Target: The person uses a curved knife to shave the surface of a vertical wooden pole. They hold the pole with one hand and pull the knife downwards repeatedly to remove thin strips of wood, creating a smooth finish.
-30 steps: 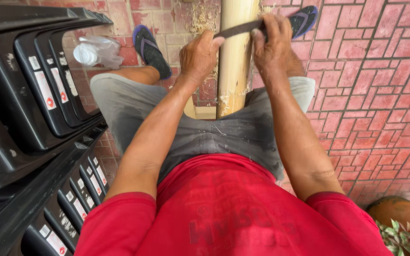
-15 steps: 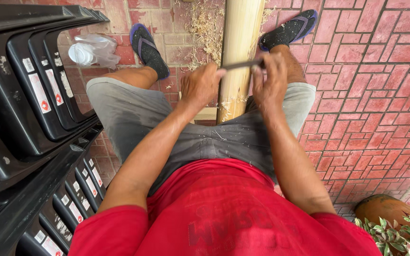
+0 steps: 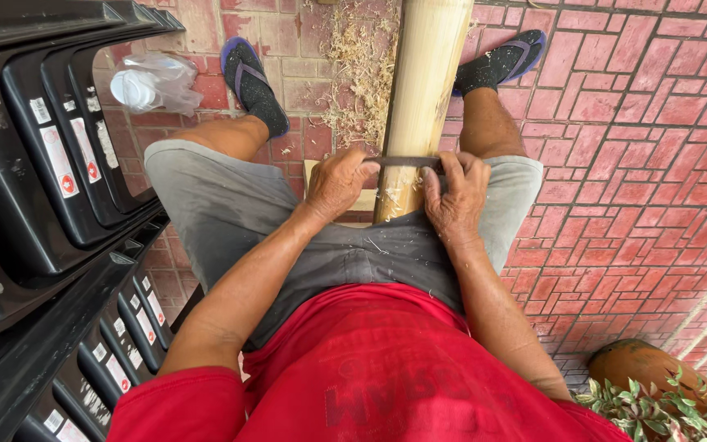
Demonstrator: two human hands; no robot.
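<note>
You sit with a thick, pale yellow bamboo pole [image 3: 427,90] running away from you between your knees, its near end resting at the lap of your grey shorts [image 3: 288,237]. Your left hand [image 3: 335,182] is closed around one end of a dark, flat metal blade [image 3: 407,162], and your right hand [image 3: 456,195] is closed around the other end; the blade lies crosswise on the pole, touching its near surface. The two hands are apart, one on either side of the pole, at the same height. Small pale shavings cling to the pole just below the blade, and a heap of light wood shavings [image 3: 362,65] lies on the red brick paving [image 3: 640,155] left of the pole. Your feet, in black flip-flop sandals with purple edges [image 3: 249,78], rest on the paving on both sides of the pole. To your left stand stacked black plastic crates [image 3: 34,180] with white labels, and a clear crumpled plastic bag [image 3: 153,82] lies beside them. At lower right, a brown clay pot [image 3: 640,364] sits by a small leafy plant [image 3: 664,413].
</note>
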